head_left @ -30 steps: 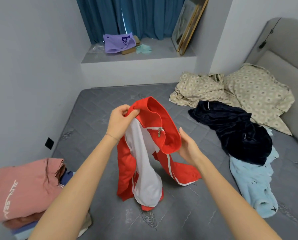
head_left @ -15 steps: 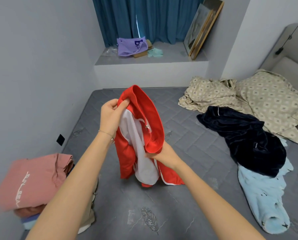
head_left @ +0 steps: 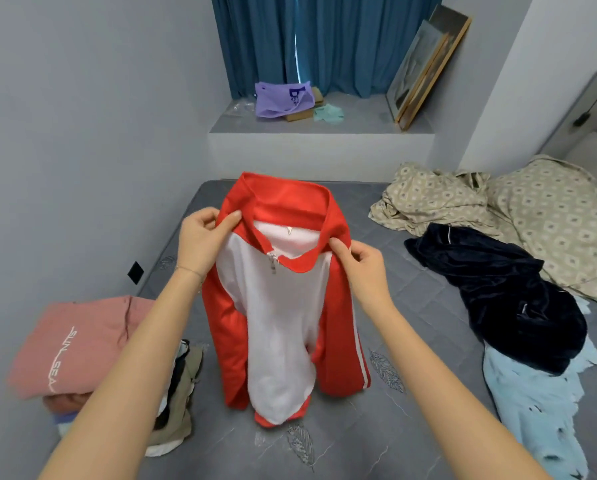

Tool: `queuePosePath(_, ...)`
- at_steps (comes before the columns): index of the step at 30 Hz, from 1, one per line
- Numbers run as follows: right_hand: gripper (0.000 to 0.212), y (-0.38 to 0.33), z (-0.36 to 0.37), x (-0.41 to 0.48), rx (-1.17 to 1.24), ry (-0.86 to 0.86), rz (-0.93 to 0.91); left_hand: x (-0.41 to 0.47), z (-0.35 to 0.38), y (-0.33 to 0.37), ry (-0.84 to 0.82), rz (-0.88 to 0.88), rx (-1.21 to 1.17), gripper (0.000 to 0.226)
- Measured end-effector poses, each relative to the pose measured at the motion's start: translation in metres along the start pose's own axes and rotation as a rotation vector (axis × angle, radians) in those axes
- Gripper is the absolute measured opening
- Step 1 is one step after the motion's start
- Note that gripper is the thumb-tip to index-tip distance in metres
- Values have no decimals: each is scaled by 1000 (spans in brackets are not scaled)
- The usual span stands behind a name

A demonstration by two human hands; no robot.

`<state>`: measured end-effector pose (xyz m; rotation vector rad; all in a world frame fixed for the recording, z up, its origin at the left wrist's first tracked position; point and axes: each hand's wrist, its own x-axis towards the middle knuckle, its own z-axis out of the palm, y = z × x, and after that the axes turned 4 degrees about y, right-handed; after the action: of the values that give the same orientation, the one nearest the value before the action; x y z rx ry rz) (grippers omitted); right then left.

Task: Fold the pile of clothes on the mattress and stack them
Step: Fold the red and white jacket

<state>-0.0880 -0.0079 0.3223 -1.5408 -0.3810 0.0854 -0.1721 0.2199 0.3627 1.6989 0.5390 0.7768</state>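
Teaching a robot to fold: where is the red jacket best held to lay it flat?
Take the red jacket at the collar's two ends, one hand from each side, as the left hand and right hand pinch it: so held it hangs square, both sleeves falling straight down its sides.

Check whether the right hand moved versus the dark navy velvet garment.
Yes. The right hand rose: earlier level with the lower half of the dark navy velvet garment, now near its top edge, pinching the collar of the red and white zip jacket.
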Motion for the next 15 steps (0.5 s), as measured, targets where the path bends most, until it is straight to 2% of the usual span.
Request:
queuePosePath(5, 55, -7, -6, -15, -109, -7, -42, -30, -1, -31, -21, 88, 194, 30)
queuePosePath(9, 53, -20, -15, -32, -80, -45, -49, -46, -10, -30, 39, 136, 167, 33)
queuePosePath(12, 54, -48, -21, -40, -65, -47, -112, -58, -11, -5, 25, 195, 106, 31)
queuePosePath(15, 54, -84, -32, -48, -17, 1, -198, -71, -6, 33, 39, 275, 37, 45)
